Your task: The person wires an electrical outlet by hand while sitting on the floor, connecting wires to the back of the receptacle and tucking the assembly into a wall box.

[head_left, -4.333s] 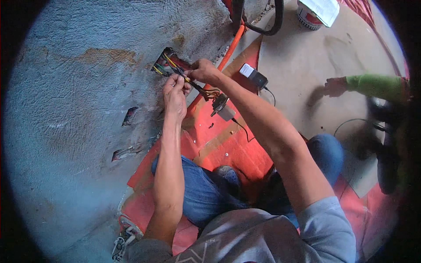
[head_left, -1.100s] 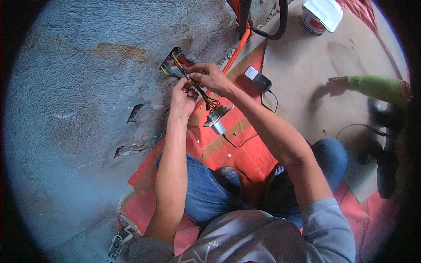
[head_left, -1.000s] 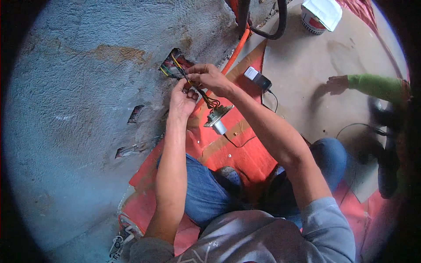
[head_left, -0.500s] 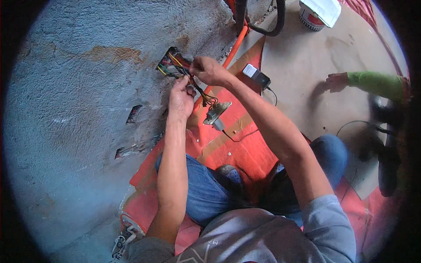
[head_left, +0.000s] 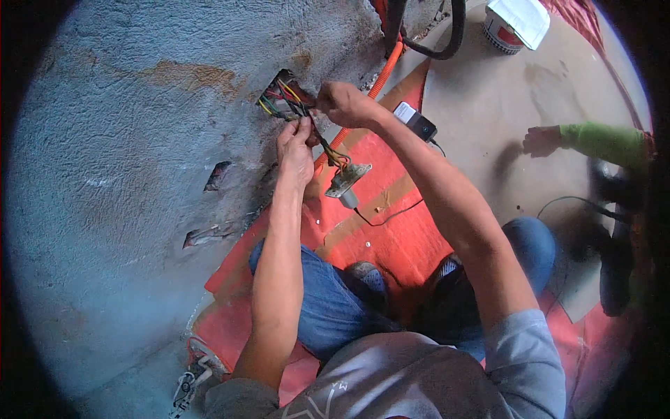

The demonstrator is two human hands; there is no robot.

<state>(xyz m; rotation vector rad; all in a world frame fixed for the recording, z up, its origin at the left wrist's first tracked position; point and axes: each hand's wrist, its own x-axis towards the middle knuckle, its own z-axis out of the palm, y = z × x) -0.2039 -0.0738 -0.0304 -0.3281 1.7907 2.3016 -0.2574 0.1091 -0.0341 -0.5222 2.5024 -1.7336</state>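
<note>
Several coloured electrical wires (head_left: 287, 89), yellow, red, green and dark, come out of a rectangular hole in the rough wall. My left hand (head_left: 296, 155) pinches the wires just below the hole, thumb and fingers together. Beside it, my right hand (head_left: 344, 105) is closed at the same bundle; its fingertips seem to grip a wire, partly hidden by the hand. Lower down, the bundle runs to a socket plate (head_left: 348, 180) that dangles tilted off the wall. A grey plug (head_left: 348, 200) sits in the plate's face, with a thin black cord trailing from it.
A black device with a white label (head_left: 414, 121) lies right of my right forearm. An orange corrugated conduit (head_left: 385, 71) runs along the wall's foot. A bucket (head_left: 501, 35) stands far right on a beige board (head_left: 474, 91). Another person's green-sleeved arm (head_left: 601, 142) reaches in from the right.
The whole view has shifted slightly. Both my hands stay at the wires, and my right hand has drawn a little away from the hole. The other person's hand has changed pose slightly.
</note>
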